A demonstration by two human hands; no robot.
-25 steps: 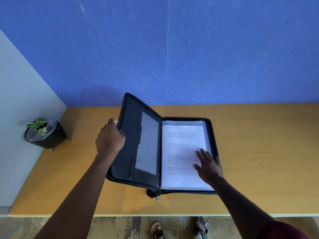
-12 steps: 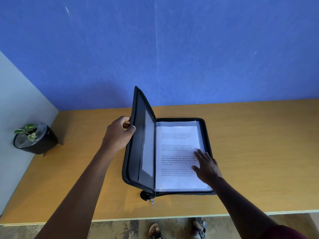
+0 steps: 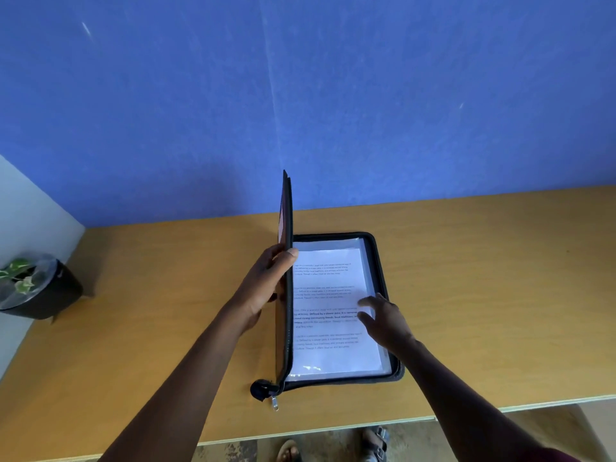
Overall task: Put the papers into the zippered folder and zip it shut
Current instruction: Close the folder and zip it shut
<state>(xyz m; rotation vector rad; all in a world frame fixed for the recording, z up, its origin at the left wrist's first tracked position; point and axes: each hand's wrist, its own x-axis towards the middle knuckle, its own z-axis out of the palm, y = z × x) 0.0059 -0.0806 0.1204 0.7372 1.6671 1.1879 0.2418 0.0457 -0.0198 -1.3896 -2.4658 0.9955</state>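
Observation:
A black zippered folder lies on the wooden table, its right half flat. White printed papers rest inside that half under a clear sleeve. The left cover stands upright on edge, and my left hand grips it near its upper part with the thumb over the rim. My right hand hovers at the papers' right side with fingers spread, fingertips on or just above the sheet. The zipper pull hangs at the folder's near left corner.
A small potted plant in a dark pot stands at the table's far left by a white wall. A blue wall runs along the back. The table's front edge is close, with sandalled feet below it.
My left hand has swung the left cover up from a low tilt to standing vertical. My right hand has stayed on the papers, shifting slightly.

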